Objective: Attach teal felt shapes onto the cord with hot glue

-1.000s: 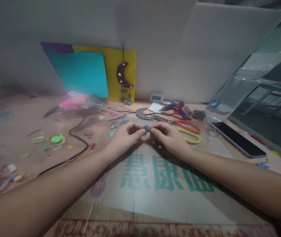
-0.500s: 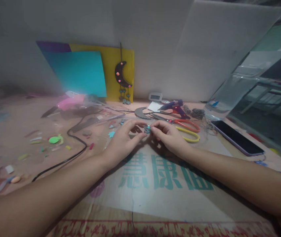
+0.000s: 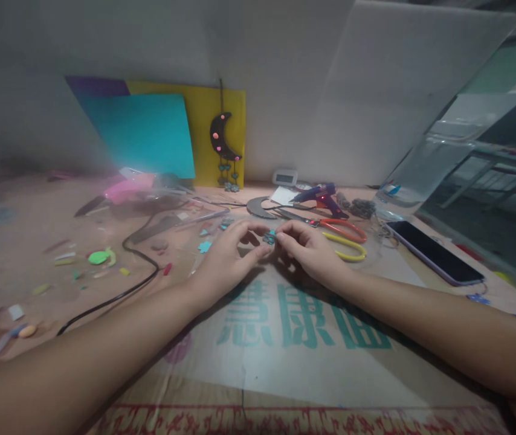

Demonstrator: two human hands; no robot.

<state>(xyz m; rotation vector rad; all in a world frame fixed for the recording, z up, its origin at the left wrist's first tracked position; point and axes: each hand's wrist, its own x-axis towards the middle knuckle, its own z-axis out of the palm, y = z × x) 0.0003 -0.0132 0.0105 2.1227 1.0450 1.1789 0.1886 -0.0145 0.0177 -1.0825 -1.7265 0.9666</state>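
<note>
Both hands meet at the middle of the table over a cardboard sheet [image 3: 285, 362] with green printed characters. My left hand [image 3: 226, 260] and my right hand [image 3: 310, 251] pinch a small teal and grey craft piece [image 3: 270, 237] between their fingertips. The piece is tiny and partly covered by the fingers. Both forearms rest low over the cardboard.
Orange and yellow scissors [image 3: 344, 238], a purple glue gun [image 3: 321, 196], a grey crescent cutout [image 3: 260, 208] and a phone [image 3: 434, 260] lie beyond and right. A black cable [image 3: 135, 266] and foam scraps [image 3: 99, 257] lie left. Coloured sheets [image 3: 149, 133] and a moon ornament [image 3: 222, 139] lean on the wall.
The hands have shifted slightly and the left fingers have spread a little around the small piece. The view has tilted down a bit.
</note>
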